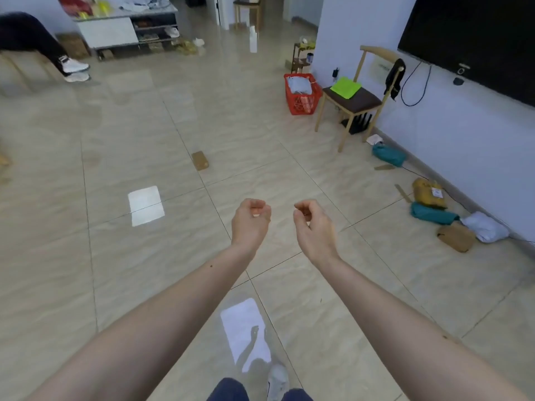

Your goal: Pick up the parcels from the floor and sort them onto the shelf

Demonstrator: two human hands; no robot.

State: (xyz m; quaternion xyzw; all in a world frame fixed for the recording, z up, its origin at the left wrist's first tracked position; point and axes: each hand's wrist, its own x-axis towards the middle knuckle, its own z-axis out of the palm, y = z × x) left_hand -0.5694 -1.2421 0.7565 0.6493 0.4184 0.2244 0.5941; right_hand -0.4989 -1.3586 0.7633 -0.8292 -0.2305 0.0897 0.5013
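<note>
My left hand (251, 219) and my right hand (312, 222) are held out over the tiled floor, fingers curled in, with nothing in either. A small brown parcel (200, 160) lies on the floor ahead of them. Along the right wall lie several parcels: a teal bag (388, 155), a yellow-brown padded one (429, 193), a second teal bag (432, 214), a white bag (485, 227) and a brown one (456, 237). A low white shelf unit (127, 30) stands at the far left.
A red basket (302, 95) with grey bags stands by a wooden chair (351, 101) that carries a green sheet. A black screen (474, 39) hangs on the right wall. A seated person's legs and white shoes (74, 70) are at far left. Cables trail along the skirting.
</note>
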